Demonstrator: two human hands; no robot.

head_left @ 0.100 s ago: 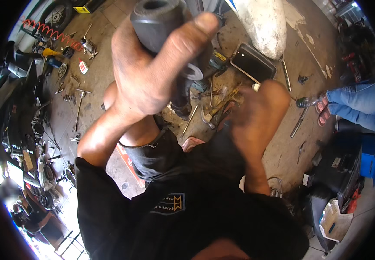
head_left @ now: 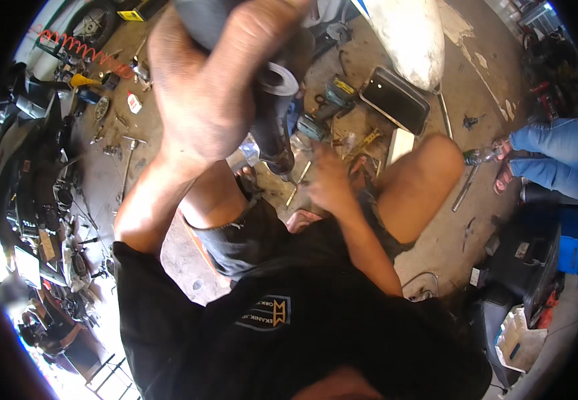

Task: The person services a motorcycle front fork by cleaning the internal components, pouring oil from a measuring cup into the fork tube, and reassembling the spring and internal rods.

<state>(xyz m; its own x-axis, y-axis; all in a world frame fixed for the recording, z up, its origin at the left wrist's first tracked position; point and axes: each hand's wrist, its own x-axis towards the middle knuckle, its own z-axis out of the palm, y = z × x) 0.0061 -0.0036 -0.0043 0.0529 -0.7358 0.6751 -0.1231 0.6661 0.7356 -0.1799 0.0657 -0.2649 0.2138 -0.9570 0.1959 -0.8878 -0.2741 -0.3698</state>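
The support surface is a stained concrete floor [head_left: 465, 230]. Lying directly on it: a black rectangular tray [head_left: 395, 100], a teal cordless drill [head_left: 325, 110], a long-handled hammer [head_left: 127, 167], a red coiled hose [head_left: 69, 45], a white sack [head_left: 409, 37], and scattered small hand tools [head_left: 362, 143].

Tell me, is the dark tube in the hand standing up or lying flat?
Standing up, a bit tilted. The left hand grips the dark metal tube near its top, its lower end pointing at the floor.
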